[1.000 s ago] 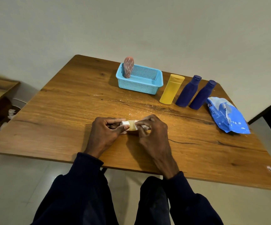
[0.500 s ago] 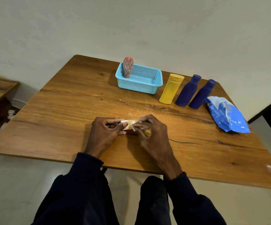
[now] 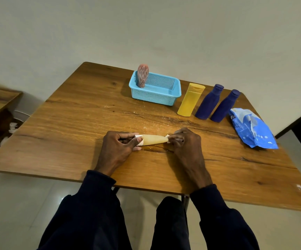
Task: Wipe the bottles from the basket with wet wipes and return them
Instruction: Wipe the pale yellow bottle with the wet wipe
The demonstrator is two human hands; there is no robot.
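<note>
Grained wooden table [image 3: 84, 121], perforated plastic basket [image 3: 156, 95], glossy crinkled wipes packet [image 3: 252, 129]

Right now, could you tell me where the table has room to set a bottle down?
The table's left half is bare, from the basket down past the left hand. Another lies near-right, below the wipes pack. Crowded far right: yellow bottle, blue bottles, pack.

Head-worn wide-angle view, forward and down, close over table [image 3: 59, 127]

Wooden table [image 3: 74, 123] — teal basket [image 3: 153, 97], yellow bottle [image 3: 190, 100], blue bottle [image 3: 209, 103], second blue bottle [image 3: 224, 107], wipes pack [image 3: 252, 129].
</note>
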